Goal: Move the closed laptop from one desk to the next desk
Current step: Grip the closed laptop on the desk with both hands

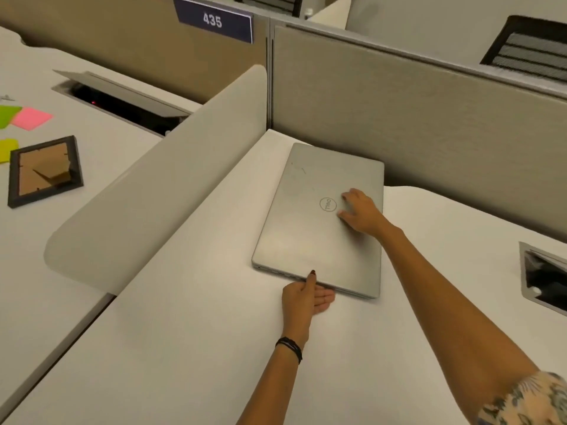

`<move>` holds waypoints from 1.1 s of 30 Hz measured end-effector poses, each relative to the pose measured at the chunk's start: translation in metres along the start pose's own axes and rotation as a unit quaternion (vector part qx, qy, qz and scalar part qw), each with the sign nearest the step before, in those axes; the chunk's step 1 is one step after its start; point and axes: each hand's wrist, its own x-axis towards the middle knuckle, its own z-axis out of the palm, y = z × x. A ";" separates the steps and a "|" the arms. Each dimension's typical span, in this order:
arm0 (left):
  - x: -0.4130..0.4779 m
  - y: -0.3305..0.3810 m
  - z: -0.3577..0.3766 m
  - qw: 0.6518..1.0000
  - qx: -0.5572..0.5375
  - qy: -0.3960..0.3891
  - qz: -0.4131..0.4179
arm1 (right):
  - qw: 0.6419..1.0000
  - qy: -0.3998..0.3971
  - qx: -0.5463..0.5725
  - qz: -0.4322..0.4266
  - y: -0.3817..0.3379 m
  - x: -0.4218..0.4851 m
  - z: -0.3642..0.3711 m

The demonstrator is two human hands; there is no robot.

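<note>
A closed silver laptop (310,237) lies flat on the white desk (190,317) in front of me, close to the back corner by the partition. My left hand (305,297) grips its near edge, thumb on the lid and fingers tucked underneath. My right hand (360,211) rests on top of the lid beside the round logo, fingers spread and pressing at the right edge. The neighbouring desk (101,154) lies to the left, beyond a low rounded divider (159,182).
On the left desk sit a dark picture frame (44,171), pink and green sticky notes (29,118) and an open cable hatch (122,99). Grey partition panels (429,118) stand behind the laptop. Another cable hatch (543,277) opens at the right.
</note>
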 end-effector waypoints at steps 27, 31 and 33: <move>0.001 -0.004 -0.006 0.999 -0.026 -0.040 -0.017 | 0.975 0.196 -0.105 -0.025 0.012 0.158 -0.009; -0.001 -0.008 -0.002 0.999 -0.020 -0.025 0.006 | 0.974 0.204 -0.100 -0.008 0.010 0.160 -0.015; -0.003 -0.008 -0.001 1.000 -0.015 -0.021 0.012 | 0.975 0.197 -0.106 -0.003 0.006 0.161 -0.017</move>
